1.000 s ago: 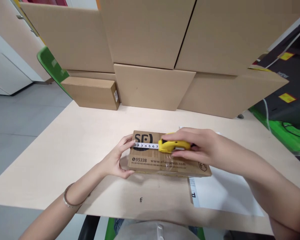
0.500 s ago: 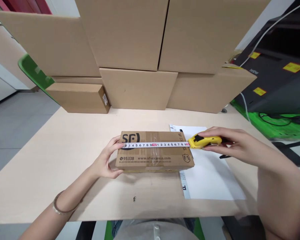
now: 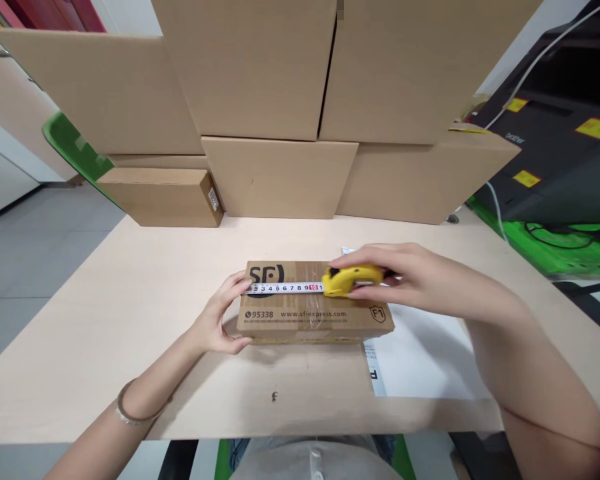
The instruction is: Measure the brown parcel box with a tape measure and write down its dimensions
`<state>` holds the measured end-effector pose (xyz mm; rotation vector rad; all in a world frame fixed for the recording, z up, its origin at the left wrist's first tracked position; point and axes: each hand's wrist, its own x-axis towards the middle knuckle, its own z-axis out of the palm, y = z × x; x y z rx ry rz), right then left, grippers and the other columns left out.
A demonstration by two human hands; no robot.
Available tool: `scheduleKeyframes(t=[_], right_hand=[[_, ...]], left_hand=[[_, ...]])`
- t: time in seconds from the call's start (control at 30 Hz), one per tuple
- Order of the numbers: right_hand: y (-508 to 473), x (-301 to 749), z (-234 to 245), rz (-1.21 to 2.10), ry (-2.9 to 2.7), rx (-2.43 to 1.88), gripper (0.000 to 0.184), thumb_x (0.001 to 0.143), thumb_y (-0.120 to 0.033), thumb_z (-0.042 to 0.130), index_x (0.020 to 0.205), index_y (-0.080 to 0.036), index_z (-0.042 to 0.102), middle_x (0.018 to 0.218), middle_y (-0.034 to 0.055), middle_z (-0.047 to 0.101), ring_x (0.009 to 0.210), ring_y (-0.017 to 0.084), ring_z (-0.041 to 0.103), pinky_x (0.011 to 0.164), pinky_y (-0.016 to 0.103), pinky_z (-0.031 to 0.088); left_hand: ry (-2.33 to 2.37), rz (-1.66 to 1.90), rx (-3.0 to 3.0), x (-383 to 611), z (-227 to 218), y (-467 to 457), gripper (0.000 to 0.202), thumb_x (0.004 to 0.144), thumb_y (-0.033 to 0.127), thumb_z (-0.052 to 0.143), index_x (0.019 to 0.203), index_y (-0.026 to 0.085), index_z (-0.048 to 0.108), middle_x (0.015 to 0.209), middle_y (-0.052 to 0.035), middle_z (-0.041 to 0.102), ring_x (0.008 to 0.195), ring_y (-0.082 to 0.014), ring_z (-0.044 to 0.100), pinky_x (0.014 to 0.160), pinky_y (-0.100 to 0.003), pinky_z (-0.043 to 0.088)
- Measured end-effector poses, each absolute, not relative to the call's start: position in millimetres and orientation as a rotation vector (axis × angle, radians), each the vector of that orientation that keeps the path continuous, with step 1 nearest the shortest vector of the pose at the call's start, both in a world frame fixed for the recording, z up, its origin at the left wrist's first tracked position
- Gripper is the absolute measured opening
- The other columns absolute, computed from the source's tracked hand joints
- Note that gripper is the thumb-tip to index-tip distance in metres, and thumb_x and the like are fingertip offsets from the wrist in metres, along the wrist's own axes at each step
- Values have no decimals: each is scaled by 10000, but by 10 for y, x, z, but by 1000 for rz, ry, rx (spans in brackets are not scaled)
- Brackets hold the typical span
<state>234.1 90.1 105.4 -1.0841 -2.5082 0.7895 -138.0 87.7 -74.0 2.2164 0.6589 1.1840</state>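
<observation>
A brown cardboard box (image 3: 300,317) with black SF lettering and clear tape lies flat on the table before me. My left hand (image 3: 223,319) grips its left end, the thumb low at the near corner and the fingertips on the top edge, where they pin the blade end of a tape measure. My right hand (image 3: 393,273) is closed around the tape measure's yellow case (image 3: 351,279), over the right half of the box top. Between the two hands the white blade (image 3: 285,288) runs straight across the box, showing numbers to just past 10.
White paper (image 3: 425,353) lies partly under the box's right side on the pale table (image 3: 130,320). Large cartons (image 3: 280,177) stand stacked along the back, with a smaller carton (image 3: 165,197) at the left. A dark printer (image 3: 555,153) stands at the far right.
My right hand has moved left with the tape measure's case, from beyond the box's right end to over its top. The exposed blade is shorter. My left hand keeps its hold.
</observation>
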Motion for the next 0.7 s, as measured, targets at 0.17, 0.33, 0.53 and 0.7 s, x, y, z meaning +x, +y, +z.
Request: scheduleKeyframes(t=[0.17,0.33,0.53,0.7], right_hand=[[1099,1577,998,624,-2715,-698,391,1044,-343,545,1433,-367,577,1231,28,715,1007,213,683,837,330,480],[1129,1262,1025,439,-2748,-536,340,1086,-335,453,1402,-340,579,1118,36,679,832,175,627,701,287,408],[926,1513,1196,718,-2452,-868,514,1011,-469,588,1454,-259,437,995,17,704,795,180,648,713,291,448],[703,1632,992,1085,-2433,-1092,503,969,-554,605,1325,-209,518,875,24,712,667,180,631,613,296,425]], left_hand=[[630,1173,1941,-1308,-739,849,1344,679,351,900,1654,431,-21,1607,-149,414,1436,-396,482,1168,-614,395],[752,1211,1858,-1254,-691,778,1206,627,482,922,1626,318,266,1624,-168,382,1487,-447,394,1212,-607,345],[1040,1221,1217,-967,-476,629,698,842,595,709,1435,294,500,1486,-91,569,1387,-365,528,1120,-492,477],[1060,1103,859,-778,-236,647,561,845,562,667,1280,211,622,1180,-91,757,1067,-342,723,849,-424,590]])
